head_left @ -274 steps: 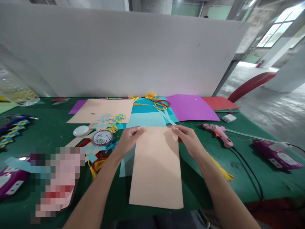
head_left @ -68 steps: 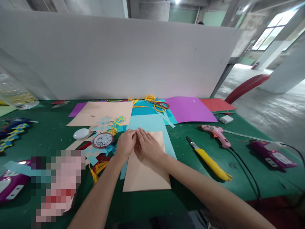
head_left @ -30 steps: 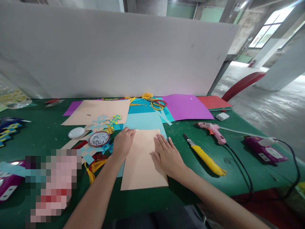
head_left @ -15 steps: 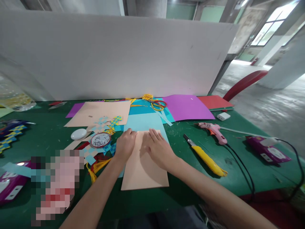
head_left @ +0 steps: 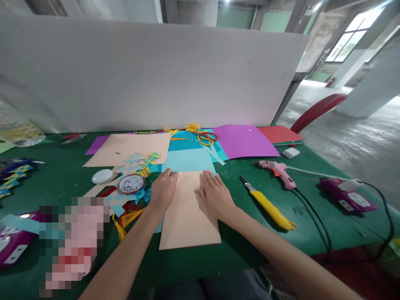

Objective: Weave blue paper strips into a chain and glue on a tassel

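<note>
A peach sheet of paper (head_left: 190,216), seemingly folded, lies in front of me, partly over a light blue sheet (head_left: 189,158). My left hand (head_left: 164,187) is at its upper left edge, with curled fingers closed on the paper. Flat on the upper right part rests my right hand (head_left: 217,193), its fingers stretched out and close to the right edge. To the left of my left hand are a round dish of small beads (head_left: 131,183), woven paper pieces and yellow tassels (head_left: 129,217). A yellow utility knife (head_left: 270,208) lies to the right.
Farther right are a pink glue gun (head_left: 283,173) with a cable, a white adapter (head_left: 291,152) and a purple power strip (head_left: 346,196). Scissors (head_left: 206,137) and a purple sheet (head_left: 245,141) lie at the back, before a white partition (head_left: 150,75).
My right hand has slid to the right across the peach paper, from near its middle to the right edge. The left hand stays at the upper left edge.
</note>
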### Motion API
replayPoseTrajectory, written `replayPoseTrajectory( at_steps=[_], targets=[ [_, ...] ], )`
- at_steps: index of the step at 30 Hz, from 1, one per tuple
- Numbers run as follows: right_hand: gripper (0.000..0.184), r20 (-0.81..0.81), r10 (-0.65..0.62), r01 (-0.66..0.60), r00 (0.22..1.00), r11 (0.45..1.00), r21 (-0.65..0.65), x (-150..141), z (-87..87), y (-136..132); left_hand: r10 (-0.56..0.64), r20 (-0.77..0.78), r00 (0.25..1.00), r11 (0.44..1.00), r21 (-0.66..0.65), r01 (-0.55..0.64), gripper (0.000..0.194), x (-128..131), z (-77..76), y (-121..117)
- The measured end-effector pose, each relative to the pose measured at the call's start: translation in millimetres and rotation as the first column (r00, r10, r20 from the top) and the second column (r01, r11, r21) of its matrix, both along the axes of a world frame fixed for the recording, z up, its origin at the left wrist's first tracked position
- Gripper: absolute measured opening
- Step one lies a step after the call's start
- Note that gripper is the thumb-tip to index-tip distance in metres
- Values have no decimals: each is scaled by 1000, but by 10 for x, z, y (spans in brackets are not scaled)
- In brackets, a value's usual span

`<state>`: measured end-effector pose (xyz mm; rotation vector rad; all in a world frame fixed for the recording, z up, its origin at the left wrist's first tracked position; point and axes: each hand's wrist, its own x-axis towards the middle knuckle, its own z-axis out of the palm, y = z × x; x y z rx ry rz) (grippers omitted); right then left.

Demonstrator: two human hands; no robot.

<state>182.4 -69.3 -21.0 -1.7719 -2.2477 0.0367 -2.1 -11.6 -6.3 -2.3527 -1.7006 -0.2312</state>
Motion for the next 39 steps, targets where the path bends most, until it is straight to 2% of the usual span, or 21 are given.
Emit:
replayPoseTrajectory(
  at_steps=[7, 15, 20, 25, 27, 33, 39],
  targets=[
    [55, 36, 54, -55, 998, 998, 34, 82, -6, -20, -4, -27, 1000, 1000, 13, 4, 33, -15, -5, 2],
    [58, 61, 3, -5, 998, 999, 40, 89, 1, -60, 10, -33, 999, 1000, -16, -11, 30, -5, 5, -4],
    [58, 41, 27, -27, 999, 1000, 0, 146, 15, -56, 8, -29, 1000, 1000, 7, -7, 33, -14, -23, 15],
    [78, 29, -101, 101, 994, 995, 2, 225, -29, -25, 3, -34, 999, 999, 35, -2, 33, -21, -60, 27],
    [81, 50, -114, 112, 992, 993, 29, 238, -48, -31, 6, -31, 1000, 999, 40, -5, 32, -20, -60, 27],
    [59, 110, -64, 53, 992, 993, 103, 239, -28, -113, 6, -25, 1000, 1000, 18, -6, 32, -6, -22, 14],
    [50, 136, -26, 5, 990, 989, 148, 256, 25, -136, 15, -32, 999, 1000, 0, -16, 32, 2, -7, 7]
  ],
)
